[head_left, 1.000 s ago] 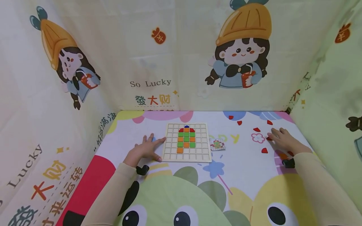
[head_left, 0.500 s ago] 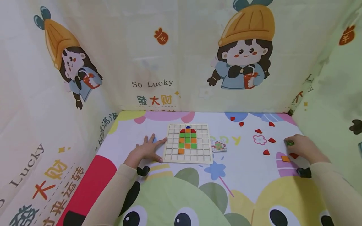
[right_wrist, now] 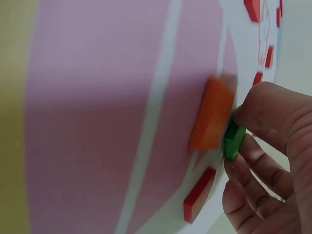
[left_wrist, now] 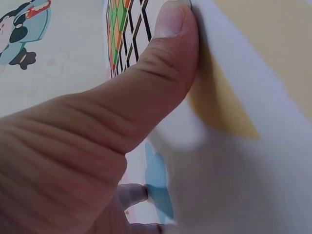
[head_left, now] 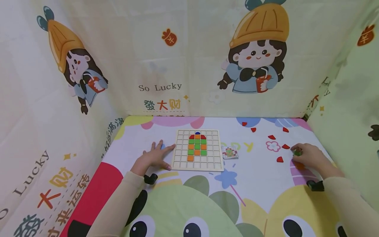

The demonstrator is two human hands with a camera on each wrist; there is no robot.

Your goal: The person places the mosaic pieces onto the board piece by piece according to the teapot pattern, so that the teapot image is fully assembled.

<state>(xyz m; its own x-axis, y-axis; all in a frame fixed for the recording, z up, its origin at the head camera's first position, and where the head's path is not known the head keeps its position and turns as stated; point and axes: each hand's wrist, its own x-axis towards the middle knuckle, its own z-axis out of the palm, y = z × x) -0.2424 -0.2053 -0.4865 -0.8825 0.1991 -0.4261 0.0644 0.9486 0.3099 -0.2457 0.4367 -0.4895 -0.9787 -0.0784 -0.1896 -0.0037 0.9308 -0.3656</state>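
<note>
Shifted toward nine o'clock: right hand [head_left: 314,159], pinching green block [right_wrist: 235,142], at three o'clock from board [head_left: 214,156]. Shape partly hidden; likely light, stiff; hold by edges. Left hand [head_left: 153,158]: spread beside board.

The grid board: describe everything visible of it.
The grid board is square, pale and wood-like, divided into small cells. It lies flat on the printed tablecloth. Blue, red, orange and green pieces sit in its middle columns. The left hand appears to touch its left edge with thumb and forefinger; a picture card lies by its right edge.
</note>
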